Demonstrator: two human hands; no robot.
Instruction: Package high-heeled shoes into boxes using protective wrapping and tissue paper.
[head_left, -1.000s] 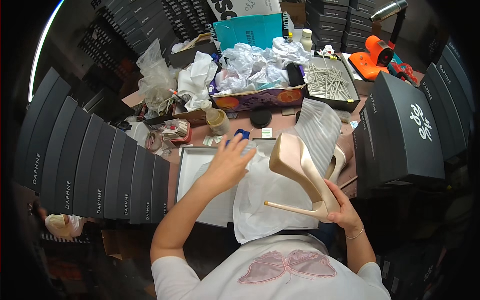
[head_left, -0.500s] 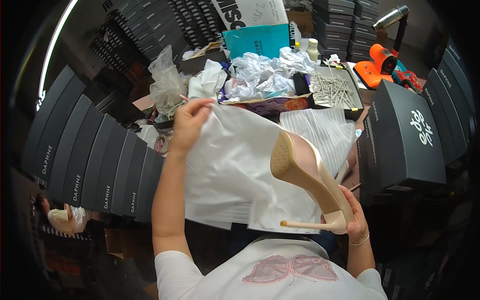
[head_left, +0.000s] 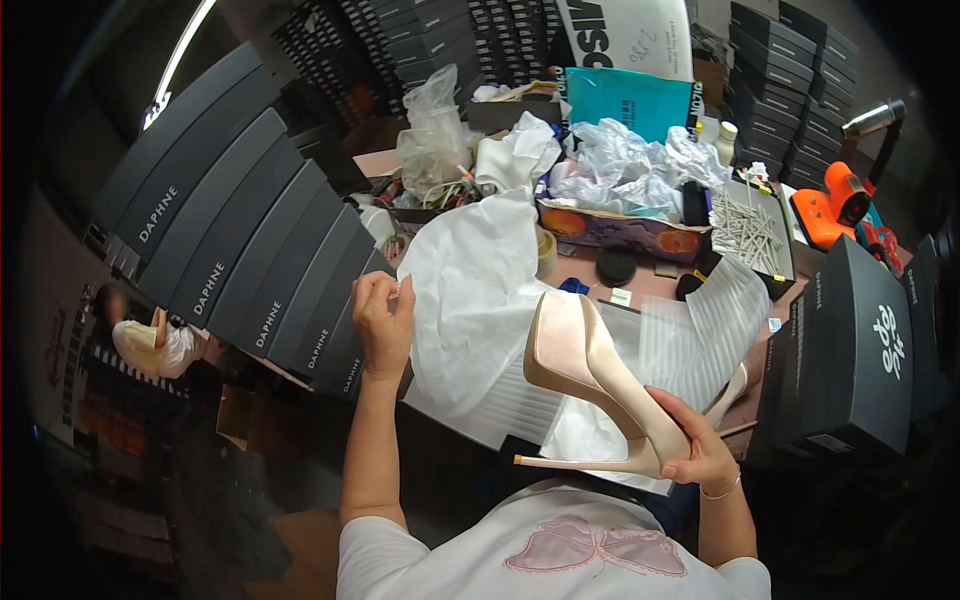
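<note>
My right hand (head_left: 697, 448) grips a champagne-coloured high-heeled pump (head_left: 610, 385) around its heel end. The shoe's toe points up and away, and its slim stiletto heel sticks out to the left. My left hand (head_left: 380, 325) has its fingers curled and pressed together at the left edge of a sheet of white tissue paper (head_left: 465, 295), which spreads over the table. Striped translucent wrapping (head_left: 700, 330) lies beyond the shoe. Part of a second pale shoe (head_left: 730, 397) shows just past my right hand.
Dark grey shoeboxes (head_left: 240, 235) stand in a row at the left; more boxes (head_left: 850, 350) are at the right. Along the back are a carton of crumpled paper (head_left: 625, 230), a tray of white sticks (head_left: 748, 230) and an orange tool (head_left: 830, 210). Another person (head_left: 155, 340) is far left.
My left hand has come down and toward me, drawing the tissue's edge with it. The pump has turned, so its sole no longer faces up. The view has swung left, revealing small items on the table.
</note>
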